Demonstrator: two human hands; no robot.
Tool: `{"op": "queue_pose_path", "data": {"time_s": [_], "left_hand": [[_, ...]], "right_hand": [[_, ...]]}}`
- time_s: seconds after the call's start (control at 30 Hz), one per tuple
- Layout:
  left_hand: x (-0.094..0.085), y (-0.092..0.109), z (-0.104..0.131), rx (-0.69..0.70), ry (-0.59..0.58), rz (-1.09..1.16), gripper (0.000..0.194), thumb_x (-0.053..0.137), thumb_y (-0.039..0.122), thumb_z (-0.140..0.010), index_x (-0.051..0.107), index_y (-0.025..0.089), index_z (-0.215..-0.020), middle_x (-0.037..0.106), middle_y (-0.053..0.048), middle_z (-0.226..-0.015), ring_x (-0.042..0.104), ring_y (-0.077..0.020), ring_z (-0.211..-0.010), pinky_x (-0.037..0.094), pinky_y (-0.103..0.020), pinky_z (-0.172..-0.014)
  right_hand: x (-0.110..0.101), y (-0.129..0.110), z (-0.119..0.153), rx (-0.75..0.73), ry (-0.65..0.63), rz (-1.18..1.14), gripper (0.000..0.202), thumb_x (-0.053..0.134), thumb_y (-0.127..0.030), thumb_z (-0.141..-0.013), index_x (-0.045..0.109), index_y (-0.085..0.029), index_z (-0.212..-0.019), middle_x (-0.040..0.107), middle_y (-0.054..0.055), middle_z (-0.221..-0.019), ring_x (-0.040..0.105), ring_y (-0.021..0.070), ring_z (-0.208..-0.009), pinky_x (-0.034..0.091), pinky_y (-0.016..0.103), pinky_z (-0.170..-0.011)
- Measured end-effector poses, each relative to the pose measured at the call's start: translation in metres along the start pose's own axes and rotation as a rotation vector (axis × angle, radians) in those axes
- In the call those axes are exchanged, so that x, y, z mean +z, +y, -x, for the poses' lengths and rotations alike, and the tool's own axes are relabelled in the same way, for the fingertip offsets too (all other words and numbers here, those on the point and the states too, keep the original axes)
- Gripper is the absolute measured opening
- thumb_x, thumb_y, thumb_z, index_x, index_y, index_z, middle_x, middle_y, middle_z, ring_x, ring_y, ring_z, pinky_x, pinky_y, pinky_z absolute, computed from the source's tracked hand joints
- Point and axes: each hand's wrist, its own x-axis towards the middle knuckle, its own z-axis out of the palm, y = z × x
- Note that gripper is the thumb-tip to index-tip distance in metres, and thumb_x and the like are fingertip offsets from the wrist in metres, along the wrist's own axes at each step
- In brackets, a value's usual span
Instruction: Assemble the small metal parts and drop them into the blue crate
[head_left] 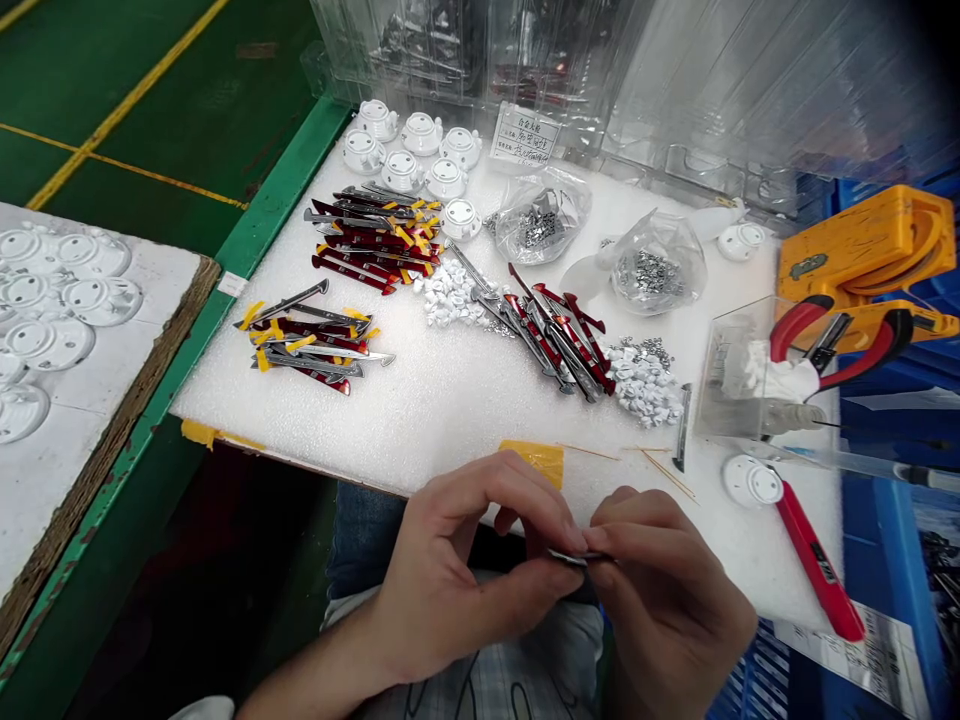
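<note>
My left hand and my right hand meet at the front edge of the foam-topped table. Between their fingertips, both pinch a thin grey strip-like part; the fingers hide most of it. Just beyond the left hand lies yellow tape at the table edge. Thin wooden sticks rest past the right hand. Farther back is a pile of red and silver blade-shaped parts, with small white pieces heaped beside it.
Blade-shaped parts with yellow tape lie at the left, below white round parts. Two plastic bags of small metal pieces stand at the back. Pliers, a clear box and a red-handled tool are at the right.
</note>
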Motion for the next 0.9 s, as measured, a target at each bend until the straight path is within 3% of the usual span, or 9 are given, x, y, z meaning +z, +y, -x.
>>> {"op": "queue_pose_path", "data": {"time_s": [0.1, 0.37, 0.43, 0.6, 0.73, 0.9], "left_hand": [[0.0, 0.0, 0.0, 0.002, -0.007, 0.006, 0.023, 0.082, 0.036, -0.1, 0.073, 0.022, -0.084, 0.073, 0.0, -0.077, 0.065, -0.0117, -0.07, 0.051, -0.022, -0.064], [-0.001, 0.0, 0.0, 0.058, 0.003, -0.081, 0.021, 0.082, 0.02, -0.095, 0.067, 0.022, -0.08, 0.068, 0.002, -0.074, 0.059, -0.0119, -0.066, 0.048, -0.023, -0.059], [-0.006, 0.001, 0.001, 0.045, 0.021, -0.089, 0.02, 0.08, 0.022, -0.096, 0.068, 0.023, -0.081, 0.066, 0.001, -0.075, 0.058, -0.0131, -0.066, 0.049, -0.025, -0.058], [-0.021, -0.002, 0.005, 0.078, 0.032, -0.135, 0.017, 0.077, 0.024, -0.099, 0.071, 0.023, -0.083, 0.065, -0.001, -0.073, 0.055, -0.0139, -0.06, 0.05, -0.026, -0.054], [-0.023, -0.011, 0.007, 0.118, -0.013, -0.178, 0.019, 0.074, 0.006, -0.088, 0.068, 0.023, -0.083, 0.066, 0.001, -0.073, 0.058, -0.0129, -0.064, 0.05, -0.021, -0.056], [-0.021, -0.021, 0.01, 0.115, -0.07, -0.217, 0.022, 0.07, 0.0, -0.082, 0.067, 0.022, -0.083, 0.068, 0.001, -0.073, 0.06, -0.012, -0.064, 0.052, -0.019, -0.06]], "right_hand": [[0.0, 0.0, 0.0, 0.007, 0.002, -0.004, 0.022, 0.074, -0.009, -0.098, 0.078, -0.023, -0.115, 0.071, 0.0, -0.088, 0.062, 0.015, -0.077, 0.051, 0.031, -0.066], [0.001, 0.0, 0.003, 0.038, -0.031, 0.078, 0.022, 0.074, -0.012, -0.097, 0.077, -0.026, -0.114, 0.071, 0.001, -0.087, 0.063, 0.0169, -0.074, 0.052, 0.032, -0.063], [-0.005, 0.001, 0.0, 0.025, -0.026, 0.174, 0.021, 0.074, -0.014, -0.098, 0.078, -0.026, -0.115, 0.07, 0.003, -0.09, 0.064, 0.0185, -0.078, 0.053, 0.034, -0.064], [-0.026, 0.01, -0.015, -0.085, 0.156, 0.558, 0.021, 0.076, -0.009, -0.094, 0.079, -0.026, -0.105, 0.069, 0.002, -0.09, 0.065, 0.0185, -0.08, 0.052, 0.034, -0.067], [-0.036, 0.016, -0.024, -0.114, 0.068, 0.772, 0.02, 0.076, -0.01, -0.096, 0.078, -0.027, -0.106, 0.068, 0.001, -0.093, 0.064, 0.0171, -0.083, 0.051, 0.033, -0.069], [-0.033, 0.023, -0.029, -0.149, -0.051, 0.892, 0.014, 0.075, -0.016, -0.1, 0.078, -0.027, -0.108, 0.067, 0.003, -0.096, 0.061, 0.0194, -0.086, 0.051, 0.035, -0.071]]}}
